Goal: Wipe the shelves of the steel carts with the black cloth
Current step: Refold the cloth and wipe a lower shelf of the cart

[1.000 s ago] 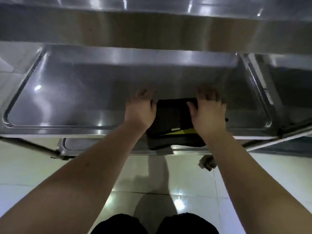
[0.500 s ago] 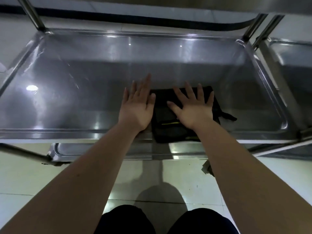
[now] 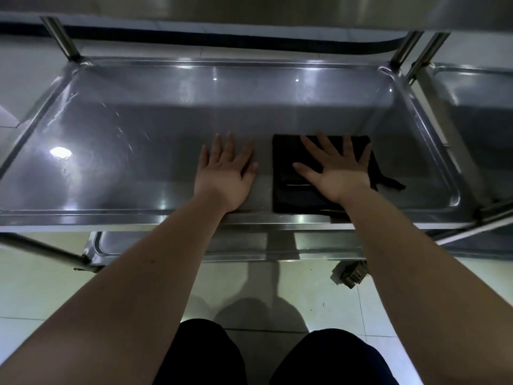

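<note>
Black cloth (image 3: 288,173) is lying flat on the steel shelf (image 3: 138,140) under the right hand (image 3: 337,169), fingers spread; the left hand (image 3: 226,173) is pressing bare steel beside it, fingers straight.

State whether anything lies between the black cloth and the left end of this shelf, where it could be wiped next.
Only the left hand: it lies flat on the shelf just left of the black cloth, apart from it. Beyond that hand the steel looks bare. The right hand presses flat on the cloth.
</note>
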Demonstrator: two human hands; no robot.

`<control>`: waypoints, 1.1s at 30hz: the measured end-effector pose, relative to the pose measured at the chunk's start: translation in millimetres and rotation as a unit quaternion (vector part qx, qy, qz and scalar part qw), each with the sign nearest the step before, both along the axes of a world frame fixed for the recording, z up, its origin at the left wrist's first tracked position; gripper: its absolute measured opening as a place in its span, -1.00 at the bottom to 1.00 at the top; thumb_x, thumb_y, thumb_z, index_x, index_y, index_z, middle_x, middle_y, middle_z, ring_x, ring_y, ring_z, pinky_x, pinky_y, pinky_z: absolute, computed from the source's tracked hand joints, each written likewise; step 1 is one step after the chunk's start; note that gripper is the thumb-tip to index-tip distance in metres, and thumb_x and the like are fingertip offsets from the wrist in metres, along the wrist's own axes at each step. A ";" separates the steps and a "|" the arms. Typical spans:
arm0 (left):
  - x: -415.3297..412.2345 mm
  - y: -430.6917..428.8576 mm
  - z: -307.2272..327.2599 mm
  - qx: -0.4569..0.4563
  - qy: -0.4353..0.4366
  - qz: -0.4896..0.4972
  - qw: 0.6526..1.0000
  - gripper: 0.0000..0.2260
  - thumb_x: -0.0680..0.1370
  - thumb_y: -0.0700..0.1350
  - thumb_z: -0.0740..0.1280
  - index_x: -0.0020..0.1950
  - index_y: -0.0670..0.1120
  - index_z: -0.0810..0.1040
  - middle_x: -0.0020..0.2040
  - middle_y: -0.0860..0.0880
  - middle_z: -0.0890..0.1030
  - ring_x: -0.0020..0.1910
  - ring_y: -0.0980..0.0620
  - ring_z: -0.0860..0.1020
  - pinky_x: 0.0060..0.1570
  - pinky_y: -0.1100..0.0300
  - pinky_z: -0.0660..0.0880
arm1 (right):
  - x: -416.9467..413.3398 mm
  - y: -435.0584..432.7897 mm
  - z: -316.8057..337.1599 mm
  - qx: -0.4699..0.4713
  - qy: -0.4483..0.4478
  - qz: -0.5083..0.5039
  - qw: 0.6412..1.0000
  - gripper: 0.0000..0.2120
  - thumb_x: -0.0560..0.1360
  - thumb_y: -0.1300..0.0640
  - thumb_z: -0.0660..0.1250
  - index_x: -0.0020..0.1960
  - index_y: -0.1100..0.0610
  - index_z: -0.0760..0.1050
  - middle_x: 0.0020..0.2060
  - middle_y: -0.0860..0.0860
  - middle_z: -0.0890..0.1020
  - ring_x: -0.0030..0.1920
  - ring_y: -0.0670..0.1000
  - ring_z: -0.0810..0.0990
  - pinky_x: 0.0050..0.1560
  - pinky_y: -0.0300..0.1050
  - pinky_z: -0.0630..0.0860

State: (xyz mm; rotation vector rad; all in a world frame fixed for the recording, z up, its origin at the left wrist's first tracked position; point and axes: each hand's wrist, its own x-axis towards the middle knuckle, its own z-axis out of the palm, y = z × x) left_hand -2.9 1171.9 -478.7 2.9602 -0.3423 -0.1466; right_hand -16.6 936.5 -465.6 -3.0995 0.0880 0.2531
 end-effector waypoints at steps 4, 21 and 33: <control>0.6 -1.2 0.5 0.008 -0.006 0.002 1.000 -0.51 0.63 0.26 -0.09 0.57 0.26 -0.02 0.62 -0.05 -0.09 0.58 -0.08 -0.17 0.52 -0.05 -0.21 | -16.6 -62.4 -0.1 -0.006 0.006 -0.063 0.998 -0.36 0.46 -0.49 -0.12 0.49 -0.40 -0.16 0.56 -0.24 -0.09 0.56 0.17 -0.18 0.44 0.37 -0.26; -0.9 -1.8 -1.9 0.019 -0.024 0.001 1.000 -0.55 0.67 0.11 -0.05 0.58 0.21 0.03 0.61 -0.10 0.02 0.58 -0.12 -0.09 0.52 -0.07 -0.16 | -33.7 58.3 3.8 0.016 0.018 -0.009 1.000 -0.34 0.46 -0.51 -0.15 0.49 -0.40 -0.25 0.57 -0.05 -0.25 0.48 0.41 -0.33 0.36 0.47 -0.34; 0.6 -1.2 3.6 0.022 0.000 -0.001 1.000 -0.54 0.65 0.20 -0.09 0.57 0.28 -0.02 0.62 -0.06 -0.05 0.59 -0.08 -0.13 0.52 -0.06 -0.20 | -47.7 -121.8 13.2 0.002 0.054 -0.180 0.982 -0.32 0.46 -0.51 -0.14 0.51 -0.36 -0.21 0.58 -0.08 -0.14 0.53 0.34 -0.20 0.44 0.38 -0.28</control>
